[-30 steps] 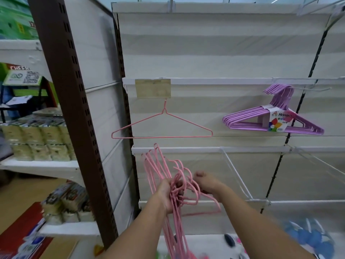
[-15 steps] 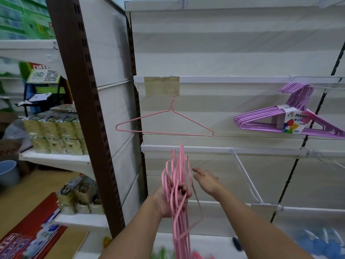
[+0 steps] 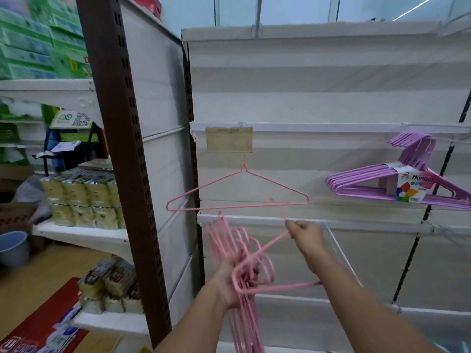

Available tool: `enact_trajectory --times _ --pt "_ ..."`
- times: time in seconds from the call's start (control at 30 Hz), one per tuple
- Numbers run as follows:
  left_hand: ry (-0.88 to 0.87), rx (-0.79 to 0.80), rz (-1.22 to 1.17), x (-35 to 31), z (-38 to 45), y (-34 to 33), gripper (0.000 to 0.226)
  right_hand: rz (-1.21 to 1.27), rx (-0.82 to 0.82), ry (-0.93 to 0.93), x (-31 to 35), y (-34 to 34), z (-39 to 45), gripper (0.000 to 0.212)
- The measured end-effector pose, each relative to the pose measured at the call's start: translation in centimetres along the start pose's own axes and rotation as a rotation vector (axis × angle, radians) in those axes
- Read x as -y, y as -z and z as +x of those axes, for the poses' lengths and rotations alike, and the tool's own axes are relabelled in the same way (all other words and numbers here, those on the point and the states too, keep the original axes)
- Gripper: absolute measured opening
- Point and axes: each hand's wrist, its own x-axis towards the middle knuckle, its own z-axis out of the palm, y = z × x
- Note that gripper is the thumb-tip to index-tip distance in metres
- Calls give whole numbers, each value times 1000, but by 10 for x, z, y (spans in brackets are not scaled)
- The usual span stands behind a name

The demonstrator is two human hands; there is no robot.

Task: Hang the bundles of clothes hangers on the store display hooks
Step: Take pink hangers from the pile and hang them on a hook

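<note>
my left hand (image 3: 230, 284) is wrapped around a bundle of pink wire hangers (image 3: 242, 276), fingers curled tight on the tangle where the hooks meet, and the long ends trail down past my wrist toward the bottom of the view. my right hand (image 3: 304, 234) is up and to the right of it, pinching the neck of 1 loose pink hanger (image 3: 267, 250) between thumb and fingertips (its thin hook above my fingers is blurred). that hanger runs slanting down from my right grip into the bundle, and its bottom bar sticks out to the right just above my right forearm, so it is partly drawn clear of the others while its near corner is tangled among them.

straight ahead, above both hands, a single pink hanger (image 3: 237, 194) hangs level from a display hook that sits behind a tan price tag (image 3: 229, 139) on the white shelving (image 3: 318, 72). off to the right, a packaged bundle of purple hangers (image 3: 377, 184) hangs on another hook, tilted, with a colourful printed label (image 3: 410, 187) wrapped round it.

a brown slotted upright (image 3: 119, 149) divides this bay from the shelves on the left, where stacks of yellowish packets (image 3: 81, 194) sit on a white shelf, with green boxes (image 3: 38, 39) higher up and a blue bucket (image 3: 12, 247) on the floor at the far left edge.
</note>
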Motion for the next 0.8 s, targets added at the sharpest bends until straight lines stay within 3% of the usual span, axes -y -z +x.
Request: enact_trajectory --times 0.1,0.2,0.3,0.53,0.67,0.8 --pt "-40 -81 -50 -3 2 -6 26 -113 -306 77 38 13 16 43" --pt "-25 -141 -129 -10 10 0 42 -228 -655 176 74 24 28 43" --pt "-33 -179 -118 -15 18 4 54 -212 -759 208 97 28 39 38" --pt "-17 -148 -128 -22 31 -14 36 -552 -448 357 103 -24 39 25" --pt "-42 -61 -209 -25 34 -26 48 -510 -238 281 115 -61 44 27" --pt "-37 -74 -231 -32 36 -34 36 -479 -80 197 132 -76 52 30"
